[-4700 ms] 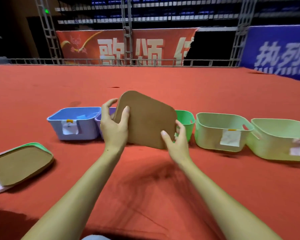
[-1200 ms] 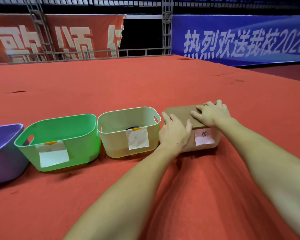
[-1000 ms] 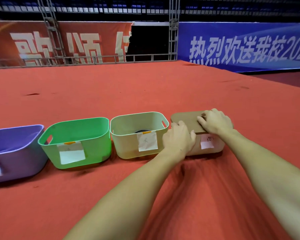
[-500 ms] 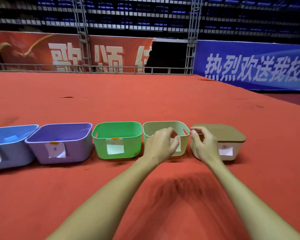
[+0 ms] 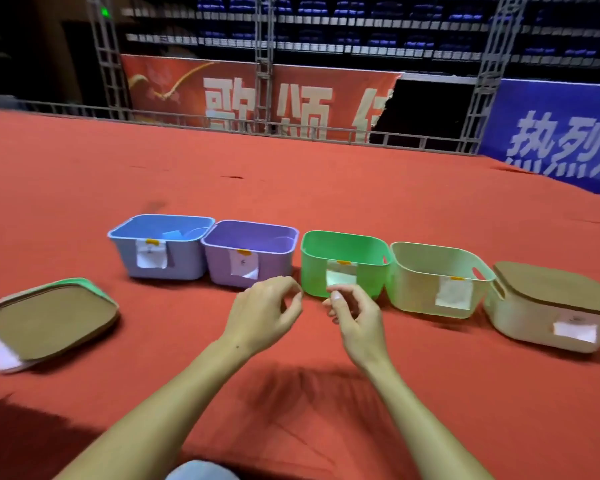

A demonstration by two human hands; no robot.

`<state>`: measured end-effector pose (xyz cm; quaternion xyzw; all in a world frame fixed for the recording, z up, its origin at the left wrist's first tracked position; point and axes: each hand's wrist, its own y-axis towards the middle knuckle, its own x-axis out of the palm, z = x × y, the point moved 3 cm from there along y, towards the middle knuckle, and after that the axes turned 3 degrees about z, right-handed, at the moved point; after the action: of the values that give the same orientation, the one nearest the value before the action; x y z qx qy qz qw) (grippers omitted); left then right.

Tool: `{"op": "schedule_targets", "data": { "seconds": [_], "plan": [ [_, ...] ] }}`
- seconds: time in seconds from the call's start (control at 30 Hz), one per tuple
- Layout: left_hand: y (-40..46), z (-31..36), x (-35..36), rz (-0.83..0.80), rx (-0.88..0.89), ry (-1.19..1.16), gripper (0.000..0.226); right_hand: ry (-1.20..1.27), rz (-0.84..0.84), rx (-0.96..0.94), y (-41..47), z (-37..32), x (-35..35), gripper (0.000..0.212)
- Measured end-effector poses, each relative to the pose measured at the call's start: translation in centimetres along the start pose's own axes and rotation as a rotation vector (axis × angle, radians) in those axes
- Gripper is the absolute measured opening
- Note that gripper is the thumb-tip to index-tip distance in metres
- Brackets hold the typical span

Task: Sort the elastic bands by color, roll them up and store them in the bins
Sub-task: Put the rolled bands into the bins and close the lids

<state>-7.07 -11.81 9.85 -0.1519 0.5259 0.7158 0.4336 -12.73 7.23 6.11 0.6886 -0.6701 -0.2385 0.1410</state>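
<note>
Several labelled bins stand in a row on the red cloth: a blue bin [image 5: 160, 249], a purple bin [image 5: 248, 254], a green bin [image 5: 343, 261], a pale green bin [image 5: 437, 278] and a beige bin [image 5: 548, 317] covered by a brown lid [image 5: 555, 285]. My left hand [image 5: 265, 313] and my right hand [image 5: 355, 315] hover in front of the purple and green bins, fingers loosely curled, holding nothing. No elastic bands show clearly.
A stack of brown lids [image 5: 49, 320] with a green rim and a white paper beneath lies on the cloth at the left. Railings and banners stand beyond the red surface's far edge. My knee [image 5: 201, 471] shows at the bottom.
The brown lid I held earlier now sits on the beige bin. Both hands have left that bin and moved left to the front of the purple and green bins.
</note>
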Motion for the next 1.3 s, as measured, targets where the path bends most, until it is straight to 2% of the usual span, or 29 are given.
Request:
{"op": "schedule_targets", "data": {
  "seconds": [0.2,0.4,0.5,0.6,0.67,0.77,0.87,1.03,1.1,1.2,1.3],
  "plan": [
    [-4.4,-9.7,-5.6,-0.022,-0.128,0.178,0.023,0.092,-0.205,0.040,-2.5,-0.3,11.2,0.014],
    [-7.3,-20.7,-9.9,0.019,-0.271,0.493,0.009,0.071,-0.415,0.063,-4.6,0.6,21.3,0.012],
    [-8.5,-25.6,-11.6,0.034,-0.409,0.610,0.017,0.054,-0.506,0.068,-5.3,0.8,25.5,0.013],
    [-10.1,-29.3,-12.2,-0.028,-0.561,0.657,0.039,0.048,-0.566,0.092,-5.8,0.7,28.4,0.015],
    [-10.9,-30.1,-12.0,-0.058,-0.593,0.663,0.032,0.035,-0.591,0.089,-5.8,0.6,29.5,0.017],
    [-11.4,-29.6,-11.5,-0.058,-0.512,0.700,0.010,0.012,-0.607,0.078,-5.5,0.8,30.2,0.016],
    [-10.9,-27.3,-10.9,0.020,-0.324,0.680,0.014,-0.071,-0.590,0.024,-5.0,1.0,29.9,0.021],
    [-8.7,-21.2,-9.6,0.105,-0.056,0.627,0.021,-0.321,-0.537,-0.195,-3.3,0.5,27.8,0.063],
    [-8.0,-19.4,-9.2,0.124,0.054,0.562,0.019,-0.365,-0.511,-0.294,-2.4,-0.4,26.5,0.070],
    [-7.1,-16.5,-8.9,0.158,0.209,0.438,0.017,-0.387,-0.480,-0.407,-1.4,-1.3,24.5,0.057],
    [-6.0,-14.1,-9.3,0.207,0.190,0.369,0.021,-0.383,-0.435,-0.438,-0.7,-1.1,21.6,0.028]
  ]
}}
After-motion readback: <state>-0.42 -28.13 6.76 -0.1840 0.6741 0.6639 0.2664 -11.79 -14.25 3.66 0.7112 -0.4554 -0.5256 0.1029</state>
